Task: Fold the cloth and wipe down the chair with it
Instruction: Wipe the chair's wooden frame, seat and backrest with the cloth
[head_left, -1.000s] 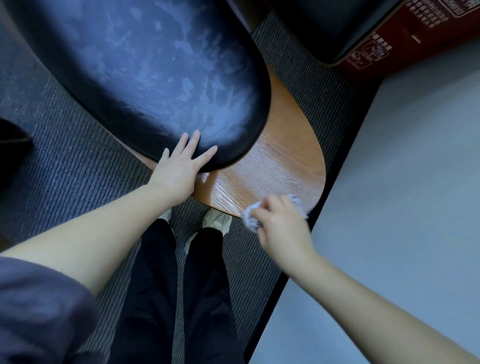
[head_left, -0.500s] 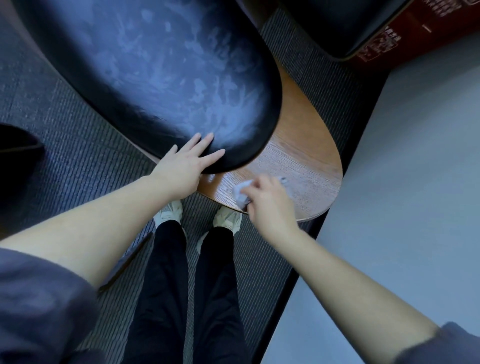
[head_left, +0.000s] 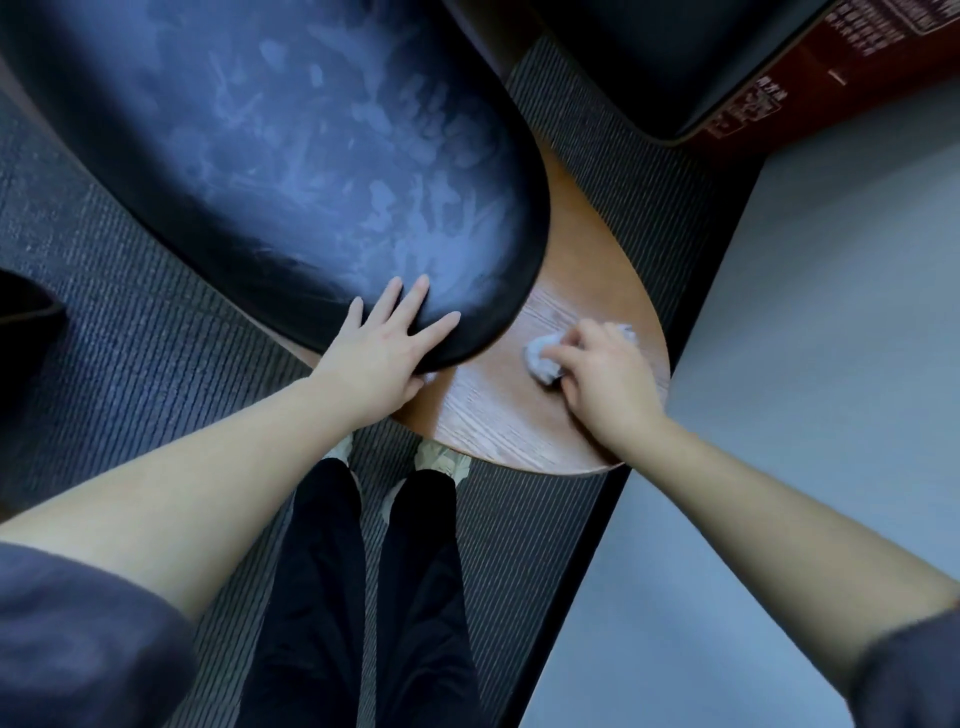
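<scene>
Head view looks down at a chair (head_left: 498, 431) with a big black cushion (head_left: 311, 156) and a brown wooden part (head_left: 587, 280) that sticks out under it. The left hand (head_left: 384, 353) lies flat on the near edge of the cushion, fingers straight and spread, and it holds nothing. I think it is there to stop the chair from moving. The right hand (head_left: 602, 379) has its fingers curled round the cloth (head_left: 540, 356) and presses it on the wood, just beside the cushion's edge. The cloth is small, white and scrunched up. I cannot tell if it has a neat fold, as the hand hides most of it. It looks soft and very light, so it will squash and bend any way the hand pushes it, and it will not break. A soft thing like this can bunch up or slip out. The best hold is to wrap the fingers over the top and push down, so a wide bit of cloth rubs the chair. The wood looks smooth and hard, so the cloth should slide easily. The cushion has pale smudgy marks all over, so I think it needs wiping too. Under the chair is a dark striped carpet (head_left: 130, 364).
</scene>
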